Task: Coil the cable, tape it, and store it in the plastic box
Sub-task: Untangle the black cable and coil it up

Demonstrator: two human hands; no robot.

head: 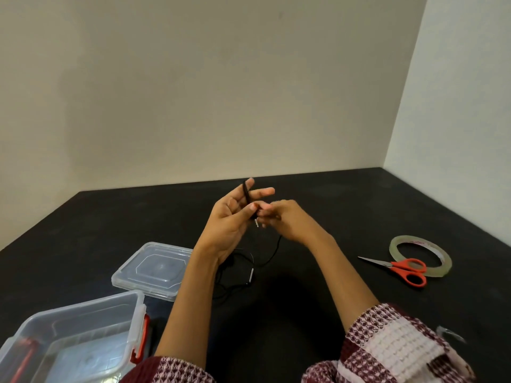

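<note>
**Both hands on the cable above a dark table**

Head view: a matte black table (359,205) filled the lower half of the frame and ran back into a corner of plain, pale walls (221,78), the wall beyond the right hand brighter than the one ahead.

The left hand (232,217) was raised palm-up above the table. Its fingers pointed upward and its thumb pressed a strand of the black cable (246,193) against them. The right hand (284,219) met it fingertip to fingertip, fingers curled and pinching the cable just above a small metal plug. The rest of the cable hung down between the wrists and lay in loose loops on the table below the hands.

The clear plastic box (132,305) with red latches stood open near the left elbow, and its lid (154,268) lay flat just beyond it, left of the left forearm. Well to the right of the right hand lay a tape roll (398,240), with the orange-handled scissors (406,269) resting partly on it.

The frame's lower left edge cut the box off. The black cable was hard to follow against the black surface. The right fingertips were blurred, so the exact grip was unclear. Near the patterned right sleeve (401,344) lay a small shiny scrap (450,333) that was too faint to identify.
</note>
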